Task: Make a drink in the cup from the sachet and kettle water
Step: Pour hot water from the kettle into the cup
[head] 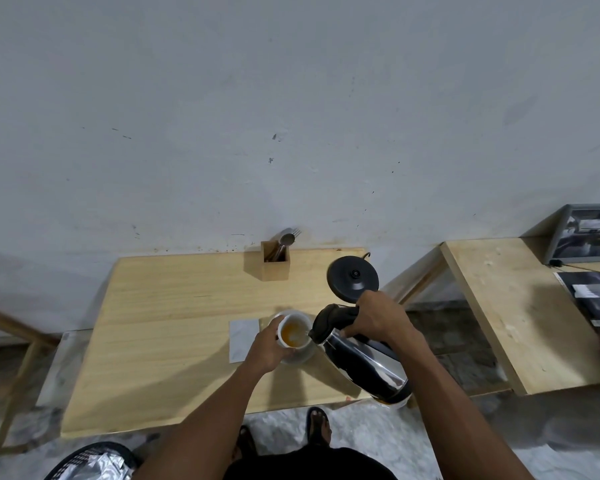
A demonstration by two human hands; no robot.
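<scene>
A white cup (293,331) holds orange powder and some liquid; it is lifted and tilted above a white saucer (300,356) on the wooden table (174,327). My left hand (269,348) grips the cup's left side. My right hand (374,322) holds the black handle of a steel kettle (368,365), tipped so its spout touches the cup's right rim. A silvery sachet (244,340) lies flat just left of the cup.
The kettle's black base (352,277) sits at the table's back right. A wooden holder (275,265) with cutlery stands by the wall. A second table (513,306) with a framed picture and booklet is to the right. A bin with foil wrappers (94,462) is at bottom left.
</scene>
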